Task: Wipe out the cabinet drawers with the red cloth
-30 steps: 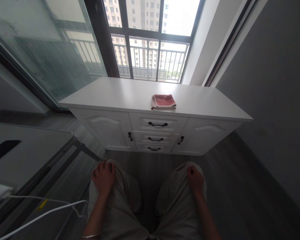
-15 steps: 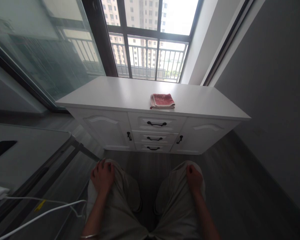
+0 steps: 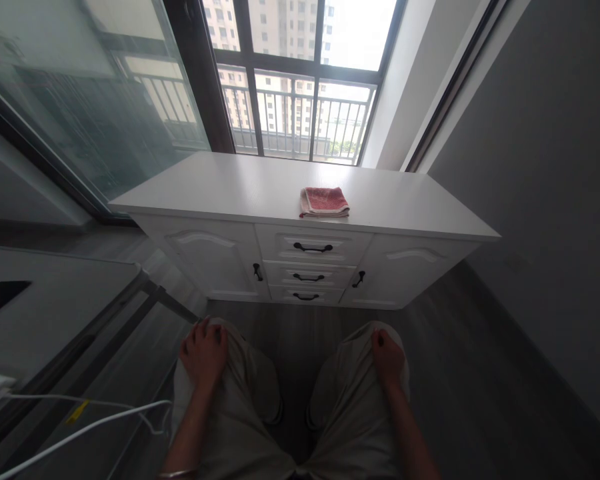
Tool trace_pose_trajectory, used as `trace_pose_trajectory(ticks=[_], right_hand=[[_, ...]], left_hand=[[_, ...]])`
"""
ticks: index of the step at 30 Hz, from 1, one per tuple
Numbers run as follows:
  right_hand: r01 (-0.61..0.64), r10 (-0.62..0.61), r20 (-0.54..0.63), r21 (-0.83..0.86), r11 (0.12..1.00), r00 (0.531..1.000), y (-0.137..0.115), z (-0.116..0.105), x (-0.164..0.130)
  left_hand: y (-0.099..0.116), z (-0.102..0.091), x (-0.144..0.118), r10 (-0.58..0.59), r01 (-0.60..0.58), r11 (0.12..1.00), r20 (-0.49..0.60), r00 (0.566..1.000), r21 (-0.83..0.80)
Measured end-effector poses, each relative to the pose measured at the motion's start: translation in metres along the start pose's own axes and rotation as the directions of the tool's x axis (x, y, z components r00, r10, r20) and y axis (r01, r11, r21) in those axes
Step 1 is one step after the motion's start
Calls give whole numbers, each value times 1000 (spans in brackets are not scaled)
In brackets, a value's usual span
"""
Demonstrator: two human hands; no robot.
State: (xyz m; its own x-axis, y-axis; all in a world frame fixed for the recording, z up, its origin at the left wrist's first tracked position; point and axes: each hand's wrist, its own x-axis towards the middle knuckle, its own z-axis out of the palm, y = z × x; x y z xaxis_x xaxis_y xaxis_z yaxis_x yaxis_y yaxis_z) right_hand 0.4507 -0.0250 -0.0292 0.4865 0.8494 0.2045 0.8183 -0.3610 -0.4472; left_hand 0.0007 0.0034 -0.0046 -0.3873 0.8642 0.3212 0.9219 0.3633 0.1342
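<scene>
At the bottom of the head view, I am looking down at a seated person's lap. The left hand [image 3: 203,352] is lying palm down on the left knee of the pale beige trousers [image 3: 240,400], fingers loosely spread and gripping nothing. The right hand [image 3: 387,357] is lying on the right knee, fingers curled onto the cloth; I cannot tell whether it is pinching the fabric. Ahead, well apart from both hands, a long white wooden sideboard with black handles [image 3: 230,193] is standing under a tall dark-framed window [image 3: 300,67]. A folded red towel with a pale edge [image 3: 325,201] is lying flat on the sideboard top, right of centre, near its front edge, above the three middle drawers. At lower left, a thin white cable [image 3: 80,427] is trailing across a grey glass-topped table [image 3: 55,313].
</scene>
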Motion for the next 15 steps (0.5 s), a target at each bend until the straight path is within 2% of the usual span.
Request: trace_pose_trajectory(ticks=[15], right_hand=[[7, -7, -16, 6, 1000, 1000, 0, 1, 0]], left_hand=[[-2, 4, -1, 14, -14, 1000, -24, 1000, -6]])
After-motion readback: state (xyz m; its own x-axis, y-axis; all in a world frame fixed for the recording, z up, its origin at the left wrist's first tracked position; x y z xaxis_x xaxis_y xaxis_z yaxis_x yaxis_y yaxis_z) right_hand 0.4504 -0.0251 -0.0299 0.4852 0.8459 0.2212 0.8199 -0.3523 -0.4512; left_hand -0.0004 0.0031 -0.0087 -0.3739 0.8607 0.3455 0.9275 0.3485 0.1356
